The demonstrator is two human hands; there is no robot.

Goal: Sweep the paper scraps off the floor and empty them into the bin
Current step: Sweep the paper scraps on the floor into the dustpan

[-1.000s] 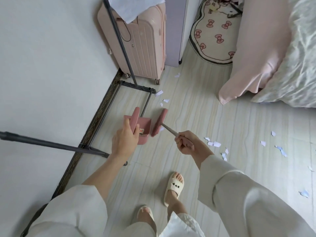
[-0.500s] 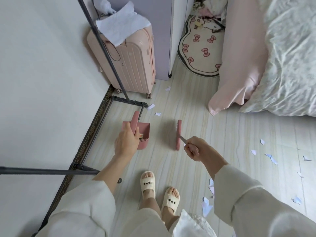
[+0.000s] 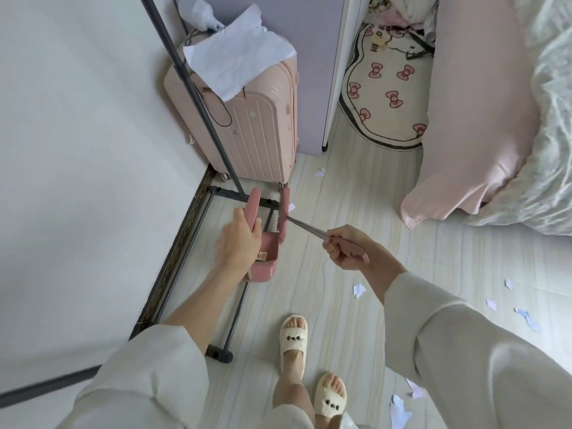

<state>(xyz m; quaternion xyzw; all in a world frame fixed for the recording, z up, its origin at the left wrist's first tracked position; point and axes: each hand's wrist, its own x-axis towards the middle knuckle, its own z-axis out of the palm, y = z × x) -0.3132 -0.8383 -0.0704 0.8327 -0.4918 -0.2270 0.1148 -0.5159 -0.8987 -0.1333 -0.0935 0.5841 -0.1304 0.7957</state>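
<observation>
- Holding the pink dustpan by its upright handle, our left hand has its fingers wrapped closed around the grip, left of frame centre.
- Our right hand is closed round the broom's handle; the metal shaft runs up and left from it, and the pink brush head stands just beside the dustpan mouth, its long axis nearly upright in the frame.
- A paper scrap lies touching or just beside the brush head's right side; another sits farther up the floor, near the pink suitcase.
- More scraps lie scattered at lower right, well apart from the pan, nearer our right hand.
- We judge the near scrap needs a short stroke leftward into the pan.
- No bin is in view.
</observation>
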